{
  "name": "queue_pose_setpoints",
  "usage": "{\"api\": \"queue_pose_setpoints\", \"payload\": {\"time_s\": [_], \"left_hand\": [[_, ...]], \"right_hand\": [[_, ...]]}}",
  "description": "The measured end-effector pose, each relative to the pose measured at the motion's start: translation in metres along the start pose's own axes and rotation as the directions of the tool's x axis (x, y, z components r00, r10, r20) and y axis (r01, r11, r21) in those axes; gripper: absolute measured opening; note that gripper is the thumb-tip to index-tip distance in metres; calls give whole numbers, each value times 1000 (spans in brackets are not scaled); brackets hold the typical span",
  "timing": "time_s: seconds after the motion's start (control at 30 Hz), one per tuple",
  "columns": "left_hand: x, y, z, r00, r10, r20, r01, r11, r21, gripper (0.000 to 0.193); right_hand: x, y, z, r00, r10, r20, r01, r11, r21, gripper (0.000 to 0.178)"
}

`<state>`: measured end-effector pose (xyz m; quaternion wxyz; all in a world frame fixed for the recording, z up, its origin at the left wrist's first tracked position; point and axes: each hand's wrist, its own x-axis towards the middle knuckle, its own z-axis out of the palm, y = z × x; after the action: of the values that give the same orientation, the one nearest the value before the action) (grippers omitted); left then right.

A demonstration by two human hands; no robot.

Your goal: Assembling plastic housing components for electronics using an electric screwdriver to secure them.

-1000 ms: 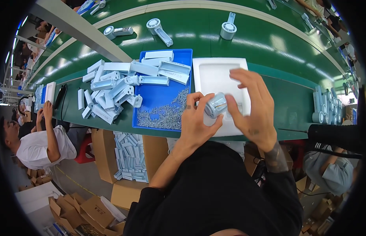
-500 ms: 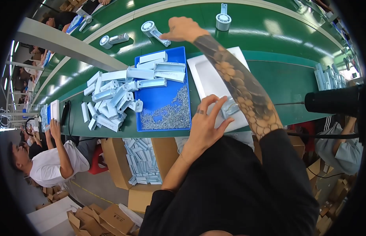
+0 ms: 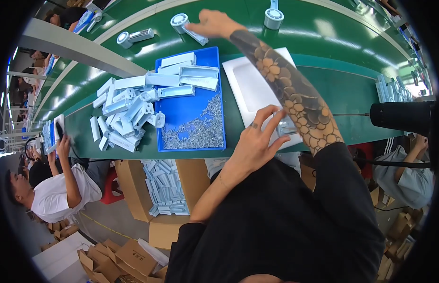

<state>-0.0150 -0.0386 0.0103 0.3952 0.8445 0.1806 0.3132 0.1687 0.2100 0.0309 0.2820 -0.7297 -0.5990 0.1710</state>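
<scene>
My right hand is stretched far over the green belt, with curled fingers at the handle of a pale blue handheld fan. Its inner fingers are hidden, but the grip looks closed on that handle. Close to my body, my left hand has its thumb and forefinger around a pale, partly clear plastic part. That part lies at the near end of a white foam tray, half covered by my tattooed right forearm.
A blue bin holds loose screws and pale blue housings. More housings are heaped to its left. Two other fans stand on the belt. A black electric screwdriver juts in from the right. Co-workers sit either side.
The view has shifted slightly. My left hand has slid rightward along the foam tray with the plastic part. The right hand stays at the fan's handle.
</scene>
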Motion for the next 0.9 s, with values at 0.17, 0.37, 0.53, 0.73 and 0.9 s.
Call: {"api": "queue_pose_setpoints", "payload": {"time_s": [0.17,0.37,0.53,0.73,0.9], "left_hand": [[9,-11,12,997,74,28,-78,980,185,62],[12,-9,28,1000,30,-1,-29,979,203,63],[12,-4,28,999,17,-30,-4,916,402,63],[8,-15,36,1000,-25,-10,27,941,338,62],[9,-22,51,993,38,110,-73,938,337,51]], "right_hand": [[-32,-47,-69,919,-256,-301,304,945,122,58],[-152,-110,-164,923,-102,-371,233,916,327,55],[-153,-82,-165,946,-87,-314,217,886,411,48],[-133,-82,-122,983,-58,-175,129,896,426,50],[-110,-77,2,865,-501,10,501,865,-24,38]]}}
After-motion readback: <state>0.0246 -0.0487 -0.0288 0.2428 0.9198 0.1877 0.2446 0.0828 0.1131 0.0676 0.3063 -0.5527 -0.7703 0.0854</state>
